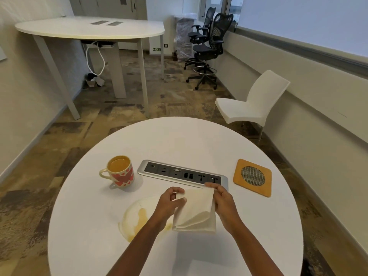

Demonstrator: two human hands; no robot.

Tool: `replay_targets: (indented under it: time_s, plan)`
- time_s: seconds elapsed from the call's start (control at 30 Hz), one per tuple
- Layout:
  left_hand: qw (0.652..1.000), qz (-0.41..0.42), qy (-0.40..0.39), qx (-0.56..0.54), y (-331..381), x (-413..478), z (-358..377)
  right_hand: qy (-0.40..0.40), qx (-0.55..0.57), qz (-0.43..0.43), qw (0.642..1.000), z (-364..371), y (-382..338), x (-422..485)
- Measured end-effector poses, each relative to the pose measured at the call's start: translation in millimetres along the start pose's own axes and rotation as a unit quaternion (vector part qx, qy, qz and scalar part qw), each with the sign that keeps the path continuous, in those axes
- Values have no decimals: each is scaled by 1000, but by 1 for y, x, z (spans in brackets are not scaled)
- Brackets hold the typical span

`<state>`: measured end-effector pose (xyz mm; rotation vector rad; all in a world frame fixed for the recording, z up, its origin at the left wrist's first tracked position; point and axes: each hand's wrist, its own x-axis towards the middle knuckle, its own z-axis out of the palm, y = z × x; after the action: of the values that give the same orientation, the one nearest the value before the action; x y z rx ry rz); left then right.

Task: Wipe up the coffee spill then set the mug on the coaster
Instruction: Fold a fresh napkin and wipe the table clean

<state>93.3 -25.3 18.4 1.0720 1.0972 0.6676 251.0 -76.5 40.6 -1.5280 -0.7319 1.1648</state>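
A cream mug [119, 173] with red hearts stands full of coffee at the table's left. A pale brown coffee spill [137, 218] spreads on the round white table [179, 140] just in front of the mug, partly hidden by my left forearm. Above the table, to the right of the spill, both hands hold a folded white cloth [196, 211]: my left hand [169, 202] pinches its left edge and my right hand [223, 202] grips its right edge. A square wooden coaster [252, 177] with a round mesh centre lies at the right.
A silver power and data socket panel [182, 174] is set into the table between mug and coaster, just beyond my hands. A white plastic chair [251, 104] stands past the table's far right edge. Another white table [89, 28] and black office chairs [207, 46] stand further back.
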Motion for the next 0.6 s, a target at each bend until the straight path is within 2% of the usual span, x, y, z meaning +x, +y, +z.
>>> replay_targets:
  time_s: [0.1, 0.2, 0.27, 0.4, 0.43, 0.5, 0.57, 0.6]
  plan:
    - [999, 22, 37, -22, -2, 0, -11, -60, 153, 94, 982, 15, 3, -8]
    - [998, 36, 43, -19, -5, 2, -20, -117, 145, 154, 970, 30, 11, -11]
    - [998, 46, 45, 7, -8, 4, -27, -118, 122, 186, 968, 43, 17, -14]
    - [991, 85, 64, 79, -17, 11, -54, -78, 106, 149, 980, 58, 22, -6]
    - [984, 109, 82, 114, -21, 12, -64, -51, 85, 125, 987, 60, 23, -3]
    - [954, 164, 136, 211, -31, 13, -88, 26, -65, 52, 996, 60, 24, 2]
    - [910, 202, 187, 310, -41, 14, -113, 84, -242, -57, 965, 54, 34, 9]
    - [886, 215, 205, 357, -46, 15, -126, 85, -313, -102, 940, 51, 42, 12]
